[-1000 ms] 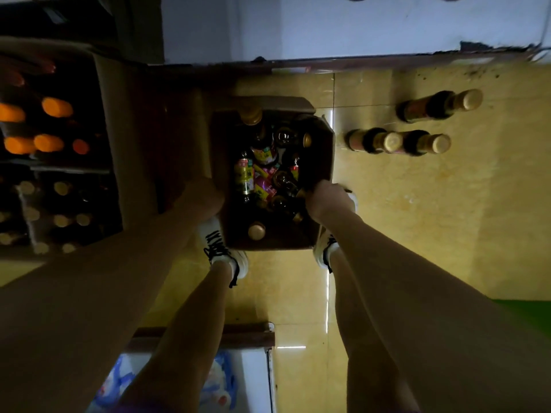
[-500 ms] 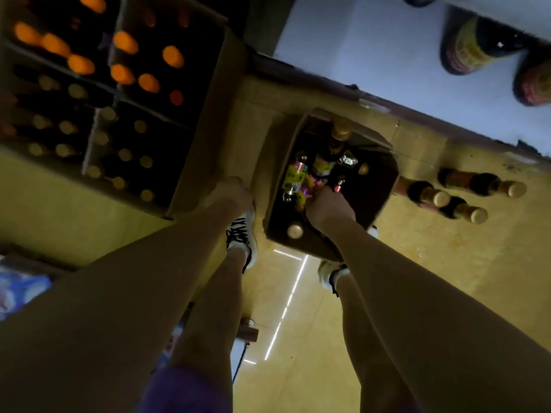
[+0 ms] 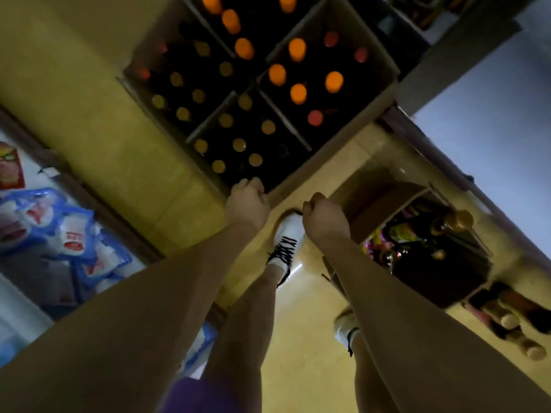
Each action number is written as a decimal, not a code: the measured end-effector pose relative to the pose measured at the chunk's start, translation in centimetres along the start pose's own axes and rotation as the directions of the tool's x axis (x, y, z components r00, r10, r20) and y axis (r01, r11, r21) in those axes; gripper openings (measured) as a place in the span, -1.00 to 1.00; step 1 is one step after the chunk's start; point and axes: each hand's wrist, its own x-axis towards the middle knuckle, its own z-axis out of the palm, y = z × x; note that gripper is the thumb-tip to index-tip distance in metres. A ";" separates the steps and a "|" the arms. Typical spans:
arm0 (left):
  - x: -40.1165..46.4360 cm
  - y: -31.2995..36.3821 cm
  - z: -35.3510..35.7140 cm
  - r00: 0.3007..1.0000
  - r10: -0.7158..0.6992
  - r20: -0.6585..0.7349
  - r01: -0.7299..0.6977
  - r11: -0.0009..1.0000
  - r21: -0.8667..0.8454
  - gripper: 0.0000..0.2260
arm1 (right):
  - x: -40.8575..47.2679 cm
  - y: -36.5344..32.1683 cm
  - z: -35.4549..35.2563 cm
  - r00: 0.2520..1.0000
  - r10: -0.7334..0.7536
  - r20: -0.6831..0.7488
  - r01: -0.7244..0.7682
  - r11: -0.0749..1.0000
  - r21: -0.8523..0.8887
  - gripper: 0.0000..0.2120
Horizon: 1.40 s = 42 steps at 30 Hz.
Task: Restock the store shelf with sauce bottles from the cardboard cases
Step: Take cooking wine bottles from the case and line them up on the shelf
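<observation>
The glossy yellow tiled floor (image 3: 98,123) fills most of the view, smooth and faintly reflective. On it, at the top, sit large open cardboard cases (image 3: 384,84) with straight brown walls and thin cardboard dividers, packed with dark bottles standing upright; only their round caps show, some bright orange (image 3: 334,81), some dull gold (image 3: 238,144), a few red. A smaller open cardboard box (image 3: 375,204) stands lower right beside a pale wall, holding a jumble of dark glass sauce bottles (image 3: 447,222) with gold caps and colourful labels. Just past its lower corner, more gold-capped bottles (image 3: 507,320) stand on the floor. At left lies a heap of crinkled blue and white plastic packets (image 3: 74,239) on a low white shelf.

Two bare forearms reach down from the bottom edge. The left hand (image 3: 247,201) is curled, its fingers at the near corner rim of the big case; whether it actually grips the cardboard I cannot tell. The right hand (image 3: 323,216) is closed into a loose fist over the floor, just beside the smaller box's flap, with nothing visible in it. Between them a white sneaker with black laces (image 3: 287,242) stands on the tiles.
</observation>
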 end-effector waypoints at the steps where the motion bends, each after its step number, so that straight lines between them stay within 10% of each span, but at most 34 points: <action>1: 0.8 -0.7 -0.6 1.000 -0.020 -0.009 0.019 0.999 -0.038 -0.82 | 0.6 -1.2 0.3 1.000 -0.027 -0.002 0.027 1.000 -0.009 -0.74; 19: 6.8 -7.8 -1.0 0.955 -0.178 0.238 0.231 0.949 -0.216 -0.73 | 10.1 -12.1 4.7 0.980 -0.140 0.143 0.164 0.972 -0.168 -0.48; 42: 2.1 -5.3 -3.8 0.938 -0.184 0.295 0.275 0.911 -0.307 -0.83 | 2.2 -11.5 0.7 0.955 -0.269 0.122 0.288 0.942 -0.172 -0.90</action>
